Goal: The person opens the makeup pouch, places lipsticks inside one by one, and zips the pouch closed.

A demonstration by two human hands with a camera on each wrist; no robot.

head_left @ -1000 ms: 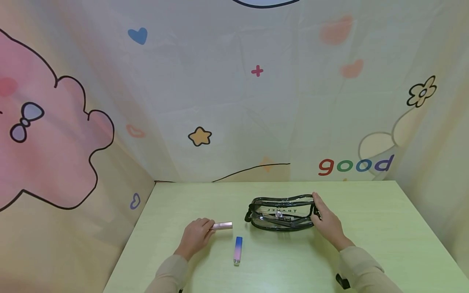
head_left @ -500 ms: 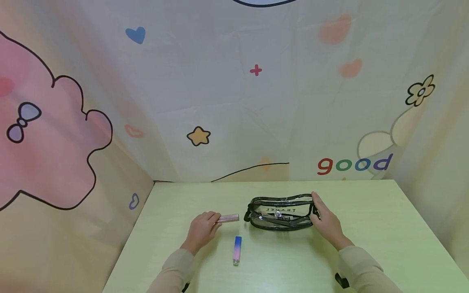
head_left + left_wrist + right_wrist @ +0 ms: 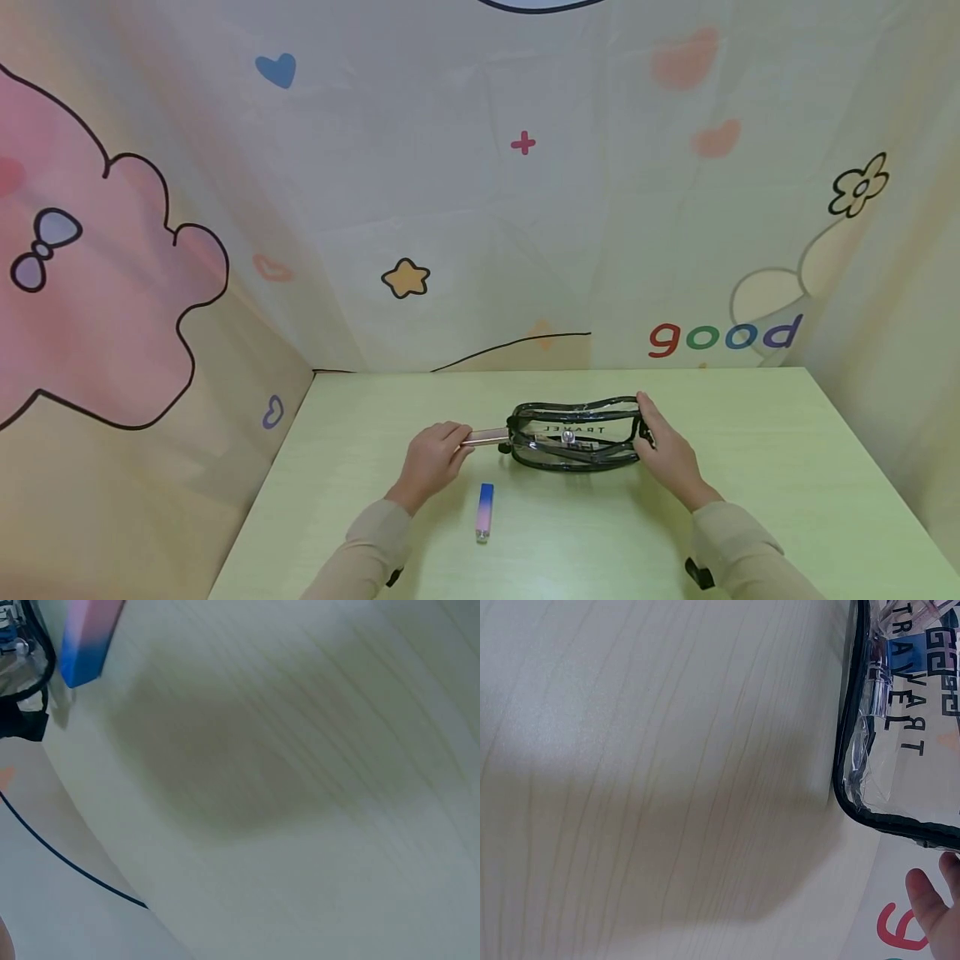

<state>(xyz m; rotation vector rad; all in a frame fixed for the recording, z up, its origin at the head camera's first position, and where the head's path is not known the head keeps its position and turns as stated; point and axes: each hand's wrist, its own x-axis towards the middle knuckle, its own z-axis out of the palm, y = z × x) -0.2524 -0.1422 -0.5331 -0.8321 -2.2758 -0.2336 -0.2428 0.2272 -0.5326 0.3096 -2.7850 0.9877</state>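
My left hand pinches one end of a slim, shiny pink tube, lipstick-like in shape. The tube's far end meets the left end of a clear travel pouch with black piping; whether it is inside the opening is hard to tell. At the pouch's right end, my right hand grips the edge, thumb in front. The right wrist view shows lettering and a blue item inside the pouch, with fingertips by its edge. A blue-to-pink tube lies on the table below the pouch.
The pale wood-grain table ends at a printed cloth backdrop with cartoon shapes. In the left wrist view, the blue-to-pink tube lies close to the pouch's black strap end.
My left hand has moved right and slightly away from me, bringing the pink tube up to the pouch's left end. My right hand and the pouch have stayed put.
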